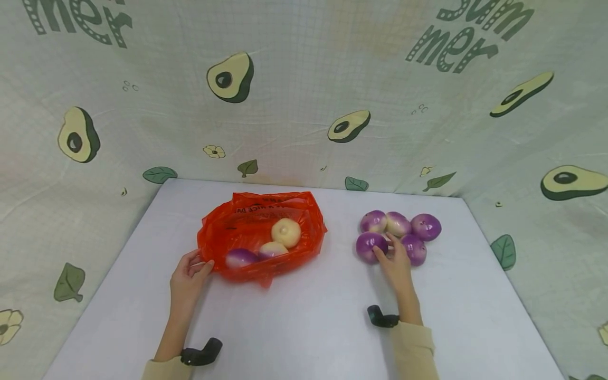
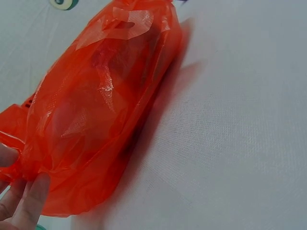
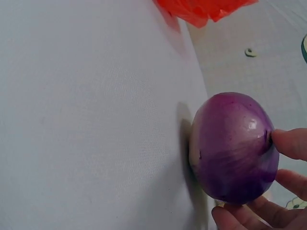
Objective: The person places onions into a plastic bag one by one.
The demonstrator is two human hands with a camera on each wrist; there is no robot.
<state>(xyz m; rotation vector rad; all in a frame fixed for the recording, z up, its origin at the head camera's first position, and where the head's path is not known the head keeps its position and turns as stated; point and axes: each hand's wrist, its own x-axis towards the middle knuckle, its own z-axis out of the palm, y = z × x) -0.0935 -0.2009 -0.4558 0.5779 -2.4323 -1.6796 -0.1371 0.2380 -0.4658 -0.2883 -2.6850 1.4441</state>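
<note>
A red plastic bag (image 1: pixel 304 253) lies open on the table, with a purple-and-cream onion (image 1: pixel 241 257) and two paler onions, one of them this cream one (image 1: pixel 286 233), inside. My left hand (image 1: pixel 187 275) pinches the bag's left edge; in the left wrist view its fingertips (image 2: pixel 36 191) press into the gathered plastic. On the right, my right hand (image 1: pixel 395 261) holds a glossy purple onion (image 3: pixel 232 148) between thumb and fingers. In the right wrist view the onion appears to rest on or just above the table. Some of the bag's contents are hidden by its front wall.
Several more onions cluster behind and beside the held one, among them one at the far right (image 1: pixel 426 227) and one near the fingers (image 1: pixel 414 250). The white table (image 1: pixel 294 327) meets a hanging cloth (image 1: pixel 294 121) printed with avocados at the back and sides.
</note>
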